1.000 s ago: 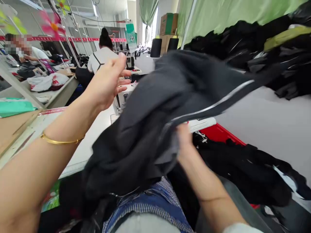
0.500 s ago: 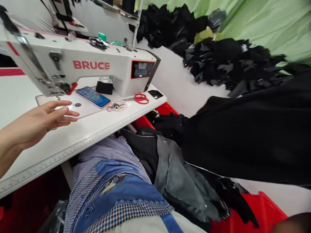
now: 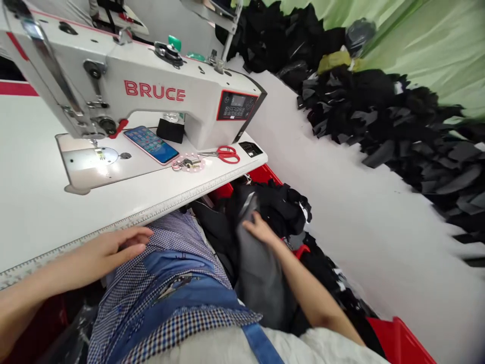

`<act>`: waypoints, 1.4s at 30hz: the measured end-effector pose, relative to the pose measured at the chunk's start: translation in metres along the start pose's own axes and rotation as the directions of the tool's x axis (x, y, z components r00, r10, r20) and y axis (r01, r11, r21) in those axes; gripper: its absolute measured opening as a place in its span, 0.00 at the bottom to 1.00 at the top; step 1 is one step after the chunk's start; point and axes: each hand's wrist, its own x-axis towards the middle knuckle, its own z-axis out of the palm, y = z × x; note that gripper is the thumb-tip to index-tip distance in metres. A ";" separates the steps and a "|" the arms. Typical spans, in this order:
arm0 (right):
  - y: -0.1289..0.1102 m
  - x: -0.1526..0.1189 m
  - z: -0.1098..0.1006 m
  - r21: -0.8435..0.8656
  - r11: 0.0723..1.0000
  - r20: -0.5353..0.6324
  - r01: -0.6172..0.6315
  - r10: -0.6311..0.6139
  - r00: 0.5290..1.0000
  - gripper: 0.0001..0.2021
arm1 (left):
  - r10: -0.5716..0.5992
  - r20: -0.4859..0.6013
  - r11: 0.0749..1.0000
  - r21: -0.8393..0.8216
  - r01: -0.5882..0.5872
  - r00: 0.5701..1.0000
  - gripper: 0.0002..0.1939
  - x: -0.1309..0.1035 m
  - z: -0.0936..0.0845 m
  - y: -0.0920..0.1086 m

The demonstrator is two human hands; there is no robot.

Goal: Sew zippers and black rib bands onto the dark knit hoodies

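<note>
- Handling grey cloth (image 3: pixel 259 283) with right hand (image 3: pixel 262 230); I cannot tell if its fingers are pinching.
- My left hand (image 3: pixel 111 250) is hovering, fingers and thumb parted.
- Next move is probably needing firm hold.

Items I counted: one table (image 3: pixel 30 167), one sewing machine (image 3: pixel 159 103), one phone (image 3: pixel 150 144), one pair of scissors (image 3: pixel 228 154), one left hand (image 3: pixel 115 251), one right hand (image 3: pixel 260 228).

Cut off by left edge: sewing machine (image 3: pixel 151 93), white table (image 3: pixel 30 177). Blurred: grey cloth (image 3: pixel 259 273) at right hand (image 3: pixel 262 230), hold unclear. Too small to read: icons on phone (image 3: pixel 151 145). Partly hidden by dark cloth (image 3: pixel 324 265), cut off below: red bin (image 3: pixel 405 344).
</note>
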 end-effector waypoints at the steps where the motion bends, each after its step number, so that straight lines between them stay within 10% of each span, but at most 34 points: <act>1: -0.007 0.000 0.009 -0.052 0.999 0.014 0.003 -0.002 1.000 0.30 | -0.025 -0.013 0.999 0.038 0.025 1.000 0.26 -0.005 0.000 -0.004; 5: -0.020 0.003 0.017 -0.239 0.970 0.071 0.041 -0.024 0.997 0.33 | -0.082 -0.108 0.989 0.114 0.094 0.991 0.25 -0.030 -0.005 -0.029; 12: -0.071 0.012 -0.067 -0.327 0.889 0.108 0.321 -0.303 0.947 0.23 | -0.117 -0.315 0.989 0.048 0.139 0.942 0.15 -0.052 -0.025 -0.060; 14: -0.114 0.012 -0.082 -0.261 0.818 0.060 0.513 -0.517 0.854 0.21 | -0.152 -0.354 0.986 0.015 0.168 0.923 0.17 -0.054 -0.038 -0.044; 18: -0.220 0.014 -0.091 -0.135 0.515 -0.078 0.846 -0.857 0.509 0.17 | -0.149 -0.464 0.983 0.023 0.180 0.873 0.20 -0.050 -0.067 -0.015; 22: -0.318 0.023 -0.083 -0.220 0.376 -0.092 0.900 -0.927 0.365 0.17 | -0.159 -0.556 0.979 0.019 0.203 0.816 0.19 -0.035 -0.089 -0.016; 28: -0.390 0.046 -0.050 -0.273 0.346 -0.068 0.898 -0.938 0.341 0.17 | -0.141 -0.604 0.977 0.043 0.208 0.784 0.16 0.010 -0.115 -0.019; 32: -0.396 0.053 -0.035 -0.253 0.367 -0.084 0.895 -0.930 0.358 0.14 | -0.030 -0.702 0.928 0.246 0.282 0.712 0.18 0.046 -0.126 -0.027; 42: -0.391 0.062 -0.027 -0.234 0.366 -0.154 0.901 -0.929 0.337 0.11 | 0.284 -0.658 0.815 0.549 0.186 0.698 0.16 0.068 -0.121 -0.050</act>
